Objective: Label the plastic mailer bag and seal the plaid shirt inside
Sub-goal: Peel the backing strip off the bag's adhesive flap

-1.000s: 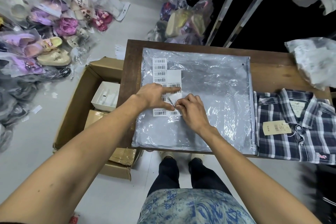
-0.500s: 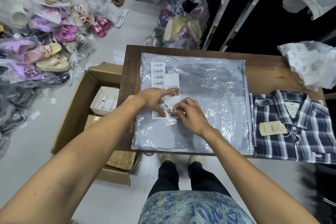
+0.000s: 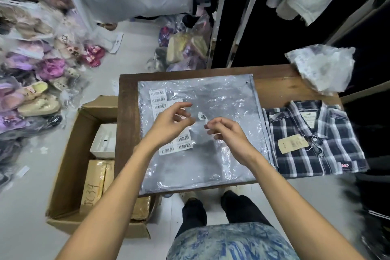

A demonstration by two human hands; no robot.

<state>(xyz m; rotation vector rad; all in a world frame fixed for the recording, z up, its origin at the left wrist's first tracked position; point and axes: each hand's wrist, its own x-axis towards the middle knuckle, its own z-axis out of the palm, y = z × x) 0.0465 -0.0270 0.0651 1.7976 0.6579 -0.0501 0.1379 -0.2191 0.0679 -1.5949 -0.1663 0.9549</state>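
A clear plastic mailer bag (image 3: 221,154) lies flat on the wooden table (image 3: 272,88). A sheet of barcode labels (image 3: 158,99) rests on the bag's left part, partly hidden by my left hand. The folded navy plaid shirt (image 3: 312,154) with a tan tag sits on the table just right of the bag, outside it. My right hand (image 3: 228,135) hovers above the bag and pinches one small barcode sticker (image 3: 202,116) between thumb and forefinger. My left hand (image 3: 168,126) hovers beside it, fingers apart and holding nothing.
A crumpled plastic bag (image 3: 322,67) sits at the table's far right corner. An open cardboard box (image 3: 69,154) with a white box and wrapped parcels stands on the floor at left. Bagged shoes (image 3: 42,82) crowd the floor beyond. Clothing hangs at the top right.
Both hands have lifted off the label sheet. My right hand has peeled one barcode sticker away and holds it up, while my left hand has let go of the sheet and opened.
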